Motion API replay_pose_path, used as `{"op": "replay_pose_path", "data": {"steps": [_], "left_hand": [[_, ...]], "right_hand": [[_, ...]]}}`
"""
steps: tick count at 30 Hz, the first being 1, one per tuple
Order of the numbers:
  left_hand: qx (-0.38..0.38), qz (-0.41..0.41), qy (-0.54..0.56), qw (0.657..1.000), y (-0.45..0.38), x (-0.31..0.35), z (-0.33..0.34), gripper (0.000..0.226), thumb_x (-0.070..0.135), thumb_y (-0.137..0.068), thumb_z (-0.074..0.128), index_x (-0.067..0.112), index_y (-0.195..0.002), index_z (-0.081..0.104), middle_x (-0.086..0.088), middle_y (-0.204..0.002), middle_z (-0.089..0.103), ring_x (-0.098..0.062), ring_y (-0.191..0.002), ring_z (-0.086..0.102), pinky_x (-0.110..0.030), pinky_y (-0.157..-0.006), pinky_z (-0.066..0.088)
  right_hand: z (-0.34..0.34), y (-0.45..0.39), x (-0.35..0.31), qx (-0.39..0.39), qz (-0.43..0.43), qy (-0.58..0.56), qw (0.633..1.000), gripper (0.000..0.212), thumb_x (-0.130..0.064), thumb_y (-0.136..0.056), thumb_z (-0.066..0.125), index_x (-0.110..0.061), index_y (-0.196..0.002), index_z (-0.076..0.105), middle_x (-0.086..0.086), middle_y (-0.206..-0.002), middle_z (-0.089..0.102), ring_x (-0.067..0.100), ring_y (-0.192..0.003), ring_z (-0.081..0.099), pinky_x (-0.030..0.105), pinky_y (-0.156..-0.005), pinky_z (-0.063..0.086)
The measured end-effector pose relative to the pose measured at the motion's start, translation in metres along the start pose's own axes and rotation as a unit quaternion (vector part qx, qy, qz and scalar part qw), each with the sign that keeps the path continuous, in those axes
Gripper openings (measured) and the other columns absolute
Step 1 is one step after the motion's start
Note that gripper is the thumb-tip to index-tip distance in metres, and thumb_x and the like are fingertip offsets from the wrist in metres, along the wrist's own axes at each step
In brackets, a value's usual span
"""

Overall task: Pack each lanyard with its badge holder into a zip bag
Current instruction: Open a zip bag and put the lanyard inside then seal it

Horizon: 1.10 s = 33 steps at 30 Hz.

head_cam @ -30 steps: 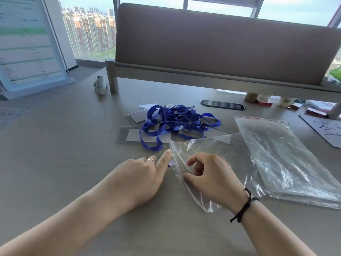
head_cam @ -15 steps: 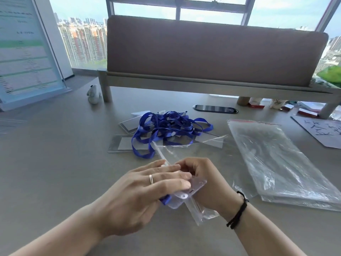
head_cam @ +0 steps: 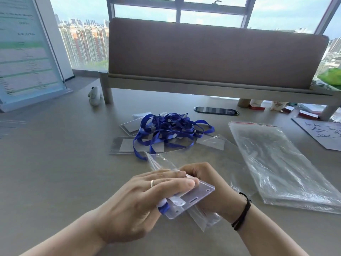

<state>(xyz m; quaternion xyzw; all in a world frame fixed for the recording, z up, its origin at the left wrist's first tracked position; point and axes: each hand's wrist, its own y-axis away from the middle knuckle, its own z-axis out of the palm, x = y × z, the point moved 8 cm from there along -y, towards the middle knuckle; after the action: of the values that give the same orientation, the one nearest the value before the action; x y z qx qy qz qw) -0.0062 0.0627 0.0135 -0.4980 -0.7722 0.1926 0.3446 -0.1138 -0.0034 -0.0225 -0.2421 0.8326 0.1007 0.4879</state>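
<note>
At the lower centre of the frame the left hand (head_cam: 140, 198) lies with straight fingers over a clear badge holder (head_cam: 191, 199), thumb hidden beneath, a stub of blue lanyard (head_cam: 163, 206) showing under it. The right hand (head_cam: 208, 183), fingers curled, grips a zip bag (head_cam: 201, 217) against the holder. Above them, mid-frame, lies a tangle of blue lanyards (head_cam: 169, 130) over more holders (head_cam: 125, 145). A stack of bags (head_cam: 276, 163) with a red strip lies at right. A sheet (head_cam: 324, 133) at the far right carries handwritten strokes, and the board (head_cam: 25, 52) at upper left printed rows; neither can be read.
</note>
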Motion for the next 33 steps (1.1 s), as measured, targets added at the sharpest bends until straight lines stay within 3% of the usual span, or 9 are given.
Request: {"op": "replay_pose_path", "data": {"steps": [3,6,11,16,22,25,28,30,33], "left_hand": [[-0.011,-0.035,0.040,0.999,0.002,-0.005,-0.003,0.057,-0.018,-0.085,0.053,0.010,-0.134,0.048,-0.005,-0.137,0.062,-0.024,-0.128,0.059,-0.046,-0.099,0.051],[-0.026,-0.062,0.036,0.997,0.006,-0.011,-0.006,0.041,-0.012,-0.090,0.051,0.006,-0.127,0.058,0.001,-0.136,0.063,-0.020,-0.124,0.062,-0.041,-0.096,0.053],[-0.077,-0.076,-0.018,0.994,0.009,-0.015,0.002,0.048,-0.013,-0.085,0.051,0.015,-0.123,0.060,0.008,-0.123,0.066,-0.015,-0.105,0.065,-0.034,-0.084,0.054],[-0.149,-0.087,-0.124,0.977,0.009,-0.022,0.012,0.053,0.008,-0.081,0.040,0.020,-0.129,0.059,0.009,-0.136,0.062,-0.008,-0.126,0.057,-0.026,-0.099,0.049],[-0.119,-0.097,-0.267,0.952,0.004,-0.027,0.010,0.038,0.008,-0.087,0.045,0.017,-0.116,0.069,0.005,-0.114,0.072,-0.016,-0.109,0.063,-0.025,-0.103,0.043],[-0.138,-0.112,-0.297,0.938,0.003,-0.028,0.010,0.034,0.009,-0.081,0.041,0.018,-0.095,0.070,0.006,-0.088,0.070,-0.016,-0.085,0.064,-0.022,-0.086,0.046],[-0.222,-0.152,-0.328,0.905,0.002,-0.036,0.019,0.032,0.012,-0.073,0.038,0.024,-0.075,0.067,0.006,-0.074,0.068,-0.015,-0.069,0.067,-0.024,-0.066,0.054],[-0.274,-0.197,-0.335,0.880,-0.003,-0.038,0.020,0.026,0.009,-0.077,0.037,0.027,-0.075,0.056,0.006,-0.081,0.067,-0.015,-0.074,0.065,-0.024,-0.064,0.049],[-0.311,-0.206,-0.346,0.861,-0.013,-0.039,0.020,0.016,0.013,-0.095,0.035,0.025,-0.087,0.038,-0.001,-0.103,0.060,-0.020,-0.094,0.056,-0.026,-0.075,0.036]], "right_hand": [[-0.009,-0.002,0.012,0.029,0.036,-0.023,0.999,0.015,-0.009,-0.077,0.079,-0.022,-0.082,0.076,-0.003,-0.079,0.077,0.004,-0.070,0.065,0.025,-0.064,0.054],[-0.017,-0.003,0.021,0.072,0.071,-0.064,0.993,0.007,-0.011,-0.085,0.076,-0.018,-0.083,0.077,-0.002,-0.076,0.075,0.007,-0.067,0.064,0.024,-0.066,0.051],[-0.023,0.000,0.015,0.099,0.078,-0.154,0.980,0.005,-0.004,-0.087,0.072,-0.008,-0.087,0.074,0.001,-0.069,0.069,0.010,-0.058,0.061,0.019,-0.055,0.049],[-0.025,0.002,0.003,0.119,0.030,-0.035,0.992,0.010,-0.013,-0.085,0.076,-0.022,-0.083,0.076,-0.005,-0.069,0.069,0.007,-0.060,0.056,0.020,-0.060,0.049],[-0.020,0.012,-0.029,0.150,-0.096,0.135,0.975,0.011,-0.014,-0.084,0.072,-0.025,-0.085,0.074,-0.010,-0.069,0.058,0.012,-0.064,0.056,0.017,-0.056,0.043],[-0.010,0.017,-0.044,0.134,-0.146,0.192,0.961,0.012,-0.015,-0.085,0.069,-0.025,-0.092,0.074,-0.015,-0.068,0.050,0.011,-0.065,0.054,0.014,-0.056,0.039],[0.000,0.022,-0.053,0.116,-0.176,0.191,0.959,0.015,-0.013,-0.085,0.067,-0.021,-0.096,0.075,-0.028,-0.073,0.046,-0.006,-0.066,0.051,0.004,-0.061,0.033],[0.001,0.023,-0.056,0.116,-0.183,0.192,0.957,0.018,-0.014,-0.086,0.065,-0.022,-0.099,0.074,-0.030,-0.076,0.045,-0.009,-0.066,0.049,0.002,-0.063,0.032],[-0.008,0.023,-0.057,0.147,-0.183,0.187,0.954,0.020,-0.013,-0.084,0.063,-0.024,-0.098,0.074,-0.025,-0.078,0.048,-0.006,-0.065,0.049,0.004,-0.063,0.033]]}}
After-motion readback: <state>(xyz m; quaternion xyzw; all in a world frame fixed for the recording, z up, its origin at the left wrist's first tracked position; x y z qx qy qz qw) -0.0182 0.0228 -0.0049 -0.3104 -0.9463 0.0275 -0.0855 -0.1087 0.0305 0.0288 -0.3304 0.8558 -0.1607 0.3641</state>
